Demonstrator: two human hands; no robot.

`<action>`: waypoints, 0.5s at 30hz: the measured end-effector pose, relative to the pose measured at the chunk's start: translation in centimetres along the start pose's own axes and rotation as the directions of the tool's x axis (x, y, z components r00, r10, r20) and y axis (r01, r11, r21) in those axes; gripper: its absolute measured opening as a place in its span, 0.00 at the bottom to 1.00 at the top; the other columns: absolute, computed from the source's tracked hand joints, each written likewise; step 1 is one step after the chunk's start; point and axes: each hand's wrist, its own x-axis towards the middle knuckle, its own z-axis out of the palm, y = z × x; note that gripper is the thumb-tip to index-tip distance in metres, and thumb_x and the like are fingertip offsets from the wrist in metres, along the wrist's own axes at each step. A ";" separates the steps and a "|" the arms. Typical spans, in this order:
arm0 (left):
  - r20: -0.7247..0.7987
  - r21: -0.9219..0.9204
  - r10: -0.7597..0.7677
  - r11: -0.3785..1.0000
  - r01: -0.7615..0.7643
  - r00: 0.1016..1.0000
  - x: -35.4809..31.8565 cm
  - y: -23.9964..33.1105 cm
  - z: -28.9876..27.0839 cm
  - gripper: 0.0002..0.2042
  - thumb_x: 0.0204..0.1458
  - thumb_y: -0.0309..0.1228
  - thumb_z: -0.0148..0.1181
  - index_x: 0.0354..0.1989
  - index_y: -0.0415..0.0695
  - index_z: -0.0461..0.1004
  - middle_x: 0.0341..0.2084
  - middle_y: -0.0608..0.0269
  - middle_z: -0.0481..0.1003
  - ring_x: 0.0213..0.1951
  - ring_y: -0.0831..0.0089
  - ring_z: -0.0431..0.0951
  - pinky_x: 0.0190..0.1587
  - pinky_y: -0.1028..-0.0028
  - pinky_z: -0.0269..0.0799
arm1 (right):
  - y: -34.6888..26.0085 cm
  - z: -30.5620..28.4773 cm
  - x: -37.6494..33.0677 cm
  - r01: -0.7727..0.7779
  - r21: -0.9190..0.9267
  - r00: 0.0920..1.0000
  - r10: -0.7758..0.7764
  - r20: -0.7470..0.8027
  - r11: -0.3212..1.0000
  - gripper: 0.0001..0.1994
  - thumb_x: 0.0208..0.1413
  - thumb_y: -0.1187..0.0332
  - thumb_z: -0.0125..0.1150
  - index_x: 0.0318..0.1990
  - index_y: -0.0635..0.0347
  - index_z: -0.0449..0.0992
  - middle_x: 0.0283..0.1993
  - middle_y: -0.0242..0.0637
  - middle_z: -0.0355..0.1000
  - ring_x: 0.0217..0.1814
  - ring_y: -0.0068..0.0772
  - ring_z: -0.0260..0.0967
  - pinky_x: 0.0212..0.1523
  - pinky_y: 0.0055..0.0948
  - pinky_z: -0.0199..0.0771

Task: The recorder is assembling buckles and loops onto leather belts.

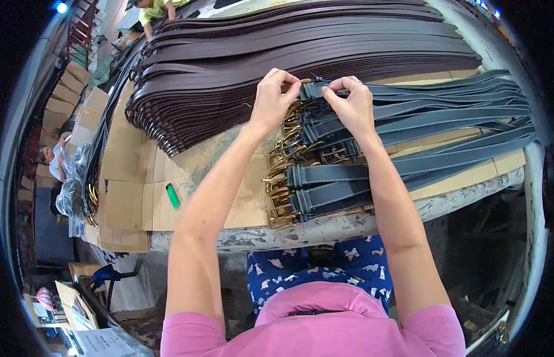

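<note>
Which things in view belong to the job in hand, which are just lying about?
In the job, going by the hands:
grey belt, between left hand and right hand
other grey belts, piled beside it

Apparently lying about, untouched:
brown belts, stacked beyond
green lighter, on the cardboard

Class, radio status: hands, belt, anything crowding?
Left hand and right hand: at end of dark grey, flat, pale-stitched belt. Belt: beside similar belts. Brass-coloured metal buckles: crowded below.
</note>
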 end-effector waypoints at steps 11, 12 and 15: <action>-0.142 -0.137 -0.238 0.966 0.219 0.961 -1.1 -2.1 1.6 0.10 0.55 0.32 0.59 0.37 0.35 0.75 0.26 0.59 0.78 0.30 0.76 0.77 0.35 0.73 0.71 | -1.5 2.1 4.0 0.039 -0.145 0.960 0.003 0.279 0.989 0.13 0.38 0.64 0.66 0.24 0.68 0.78 0.22 0.49 0.75 0.26 0.41 0.76 0.33 0.34 0.75; -0.149 -0.142 -0.242 0.965 0.222 0.959 -1.1 -1.9 1.6 0.10 0.55 0.32 0.59 0.37 0.35 0.75 0.26 0.59 0.78 0.30 0.76 0.77 0.35 0.73 0.71 | -1.6 2.1 4.3 0.028 -0.196 0.951 0.034 0.306 0.980 0.13 0.37 0.63 0.66 0.24 0.68 0.78 0.22 0.49 0.75 0.26 0.41 0.76 0.33 0.34 0.75; -0.142 -0.111 -0.250 0.966 0.235 0.958 -1.2 -1.1 1.4 0.11 0.54 0.33 0.59 0.37 0.35 0.75 0.27 0.58 0.78 0.31 0.74 0.76 0.36 0.73 0.71 | -2.1 2.0 4.7 0.004 -0.240 0.937 0.080 0.339 0.971 0.14 0.36 0.63 0.68 0.23 0.69 0.78 0.22 0.51 0.74 0.27 0.42 0.76 0.33 0.34 0.75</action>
